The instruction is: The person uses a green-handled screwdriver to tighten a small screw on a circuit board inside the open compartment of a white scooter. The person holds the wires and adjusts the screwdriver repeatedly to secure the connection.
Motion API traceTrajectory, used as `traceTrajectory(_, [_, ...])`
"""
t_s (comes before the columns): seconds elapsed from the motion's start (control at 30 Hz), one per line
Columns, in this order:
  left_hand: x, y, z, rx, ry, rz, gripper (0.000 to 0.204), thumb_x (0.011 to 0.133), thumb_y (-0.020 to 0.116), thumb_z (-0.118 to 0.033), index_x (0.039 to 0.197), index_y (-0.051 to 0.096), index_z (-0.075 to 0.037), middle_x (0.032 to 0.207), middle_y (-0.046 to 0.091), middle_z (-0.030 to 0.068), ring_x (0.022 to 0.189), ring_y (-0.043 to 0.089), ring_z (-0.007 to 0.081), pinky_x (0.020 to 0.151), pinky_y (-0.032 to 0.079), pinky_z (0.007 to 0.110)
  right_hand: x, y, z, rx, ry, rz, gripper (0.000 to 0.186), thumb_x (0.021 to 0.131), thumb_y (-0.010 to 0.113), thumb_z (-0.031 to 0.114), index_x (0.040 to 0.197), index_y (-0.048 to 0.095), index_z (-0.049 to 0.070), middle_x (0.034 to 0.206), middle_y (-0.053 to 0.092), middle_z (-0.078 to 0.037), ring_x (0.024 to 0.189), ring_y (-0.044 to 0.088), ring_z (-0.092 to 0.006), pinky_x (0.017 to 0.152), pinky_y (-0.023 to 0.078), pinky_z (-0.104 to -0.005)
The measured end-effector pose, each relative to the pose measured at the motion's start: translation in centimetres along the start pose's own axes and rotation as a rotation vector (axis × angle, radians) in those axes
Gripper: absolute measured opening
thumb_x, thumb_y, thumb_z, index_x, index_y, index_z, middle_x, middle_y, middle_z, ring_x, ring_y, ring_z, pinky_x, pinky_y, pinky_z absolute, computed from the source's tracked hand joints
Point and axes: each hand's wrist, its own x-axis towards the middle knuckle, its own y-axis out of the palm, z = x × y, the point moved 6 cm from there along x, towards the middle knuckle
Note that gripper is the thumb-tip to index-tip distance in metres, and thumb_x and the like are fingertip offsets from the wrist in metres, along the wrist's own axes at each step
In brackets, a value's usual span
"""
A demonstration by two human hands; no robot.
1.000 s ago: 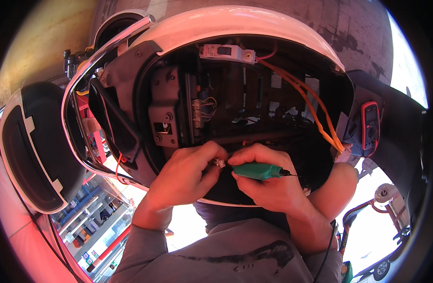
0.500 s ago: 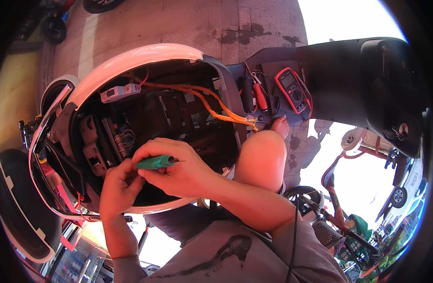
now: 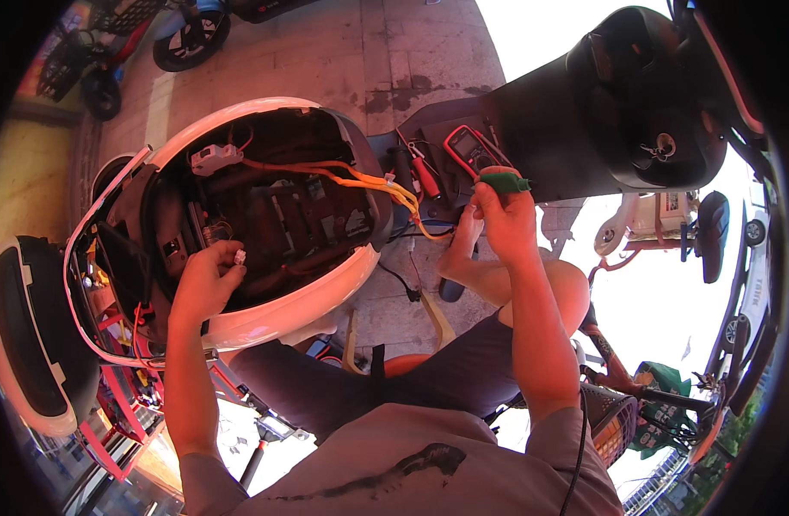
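Note:
My left hand (image 3: 207,279) is closed on a small whitish connector (image 3: 240,256), held at the fingertips over the near rim of the opened scooter body (image 3: 283,322). Out to the right, my right hand (image 3: 506,219) grips a green-handled tool (image 3: 505,181) just beside the red multimeter (image 3: 470,150). The tool's thin tip cannot be made out now. Inside the dark compartment (image 3: 283,224), orange cables (image 3: 343,176) run from a white box-shaped switch (image 3: 215,159) over the right rim. Thin wires (image 3: 215,230) lie close to my left hand.
A red-handled tool (image 3: 425,177) and a black cylinder (image 3: 401,168) lie on the scooter's footboard. The black front panel (image 3: 575,120) carries keys (image 3: 661,148). The detached seat (image 3: 33,335) stands at the left. Loose black connectors (image 3: 412,294) hang below the cables.
My hands have moved apart. The right one has carried the green-handled tool away to the multimeter, while the left stays by the compartment with the connector. The view has shifted.

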Motion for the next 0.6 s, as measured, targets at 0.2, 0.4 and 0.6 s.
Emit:
traceTrajectory(0.2, [-4.9, -1.5, -1.2, -0.011, 0.189, -0.327, 0.042, 0.095, 0.072, -0.005, 0.135, 0.063, 0.003, 0.118, 0.074, 0.0184, 0.096, 0.074, 0.0213, 0.084, 0.058, 0.032, 2.5, -4.8, -18.0, -0.411, 0.243, -0.096, 0.023, 0.096, 0.069, 0.012, 0.116, 0.065, 0.003, 0.092, 0.072, -0.009, 0.08, 0.07, -0.0166, 0.069, 0.056, -0.032])
traceTrajectory(0.4, [-6.4, -1.0, -1.5, 0.14, 0.274, -0.512, 0.033, 0.096, 0.072, -0.003, 0.128, 0.066, 0.003, 0.113, 0.072, 0.013, 0.089, 0.07, 0.0171, 0.081, 0.055, 0.029, 5.1, -1.6, -29.0, -0.918, 0.068, -0.038, 0.026, 0.091, 0.072, 0.011, 0.116, 0.064, 0.003, 0.093, 0.074, -0.011, 0.081, 0.072, -0.0204, 0.068, 0.057, -0.0368])
traceTrajectory(0.6, [-3.9, -0.9, -1.4, 0.04, -0.053, -0.306, 0.04, 0.094, 0.076, -0.008, 0.129, 0.065, 0.007, 0.103, 0.071, 0.014, 0.082, 0.072, 0.0189, 0.07, 0.058, 0.031, 9.1, 0.4, -21.0, -0.059, 0.11, -0.011, 0.023, 0.098, 0.069, 0.009, 0.121, 0.066, 0.011, 0.095, 0.071, 0.001, 0.075, 0.059, -0.0065, 0.059, 0.045, -0.0261])
